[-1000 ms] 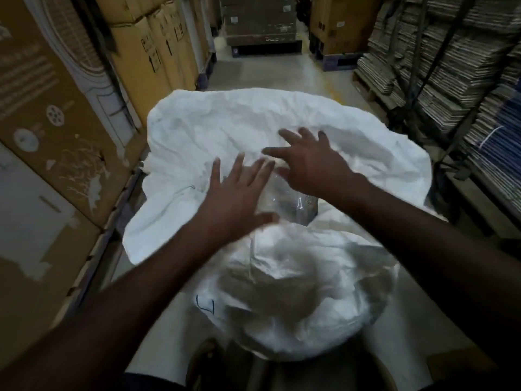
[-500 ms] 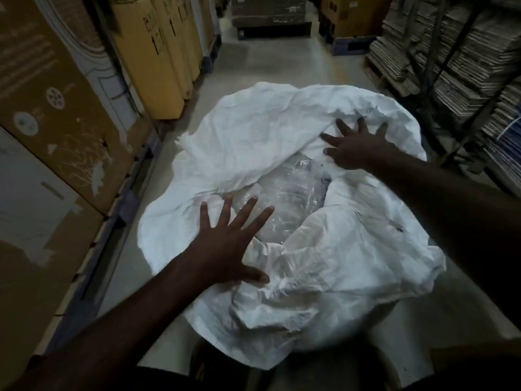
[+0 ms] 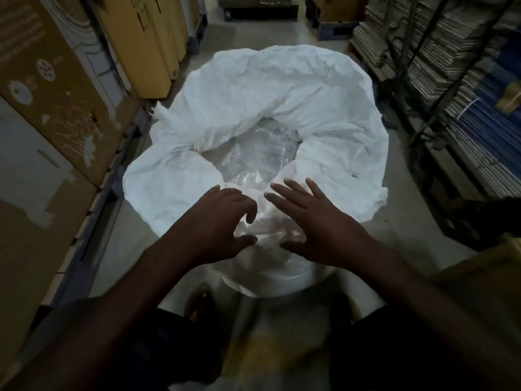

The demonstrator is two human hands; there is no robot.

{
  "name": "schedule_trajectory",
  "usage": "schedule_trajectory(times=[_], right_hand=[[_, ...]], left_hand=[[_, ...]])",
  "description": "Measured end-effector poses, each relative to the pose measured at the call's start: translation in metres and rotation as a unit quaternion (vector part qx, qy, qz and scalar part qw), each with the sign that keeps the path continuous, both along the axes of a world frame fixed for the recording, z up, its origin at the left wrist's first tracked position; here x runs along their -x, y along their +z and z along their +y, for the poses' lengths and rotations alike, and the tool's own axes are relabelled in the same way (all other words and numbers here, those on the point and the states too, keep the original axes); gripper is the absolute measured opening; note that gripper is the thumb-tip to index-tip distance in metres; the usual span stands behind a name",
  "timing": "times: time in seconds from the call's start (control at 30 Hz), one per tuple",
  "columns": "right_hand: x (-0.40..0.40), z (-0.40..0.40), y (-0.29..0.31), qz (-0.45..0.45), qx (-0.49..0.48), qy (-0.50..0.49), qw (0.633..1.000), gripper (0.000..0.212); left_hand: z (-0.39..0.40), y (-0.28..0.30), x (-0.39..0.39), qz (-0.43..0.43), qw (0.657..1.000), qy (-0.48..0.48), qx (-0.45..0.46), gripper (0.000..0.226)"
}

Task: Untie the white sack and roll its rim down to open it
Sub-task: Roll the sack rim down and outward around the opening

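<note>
The big white woven sack (image 3: 282, 88) stands on the floor in the aisle with its mouth spread wide and its rim folded outward all round. Clear plastic lining (image 3: 253, 156) shows in the opening. My left hand (image 3: 217, 221) hovers over the near rim with its fingers loosely curled downward, holding nothing. My right hand (image 3: 313, 221) is beside it, fingers spread and straight, over the same near edge. Whether either hand touches the cloth I cannot tell.
Tall cardboard cartons (image 3: 56, 88) on blue pallets line the left side. Racks of stacked flat cardboard (image 3: 451, 66) fill the right. More cartons on pallets (image 3: 259, 7) close the far end of the aisle. My feet (image 3: 200, 303) are just below the sack.
Both hands have come back from the sack's left and far-right rim to its near edge, close together. The mouth of the sack is wider, with more plastic lining showing.
</note>
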State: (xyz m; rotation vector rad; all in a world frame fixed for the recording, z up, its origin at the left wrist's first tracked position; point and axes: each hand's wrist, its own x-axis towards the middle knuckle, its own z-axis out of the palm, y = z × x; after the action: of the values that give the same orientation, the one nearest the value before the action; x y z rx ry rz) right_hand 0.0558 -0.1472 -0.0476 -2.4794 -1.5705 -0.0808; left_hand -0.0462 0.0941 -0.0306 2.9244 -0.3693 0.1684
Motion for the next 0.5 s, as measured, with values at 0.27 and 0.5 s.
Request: schedule_trajectory(times=[0.27,0.5], right_hand=[[0.005,0.005,-0.037,-0.133,0.035,0.025,0.990,0.086],[-0.006,0.015,-0.023,-0.149,-0.065,-0.023,0.986,0.072]], left_hand=[[-0.014,-0.053,0.003,0.052,0.998,0.024,-0.041,0.094],[-0.026,-0.016,-0.017,-0.113,0.993,0.000,0.024,0.044]])
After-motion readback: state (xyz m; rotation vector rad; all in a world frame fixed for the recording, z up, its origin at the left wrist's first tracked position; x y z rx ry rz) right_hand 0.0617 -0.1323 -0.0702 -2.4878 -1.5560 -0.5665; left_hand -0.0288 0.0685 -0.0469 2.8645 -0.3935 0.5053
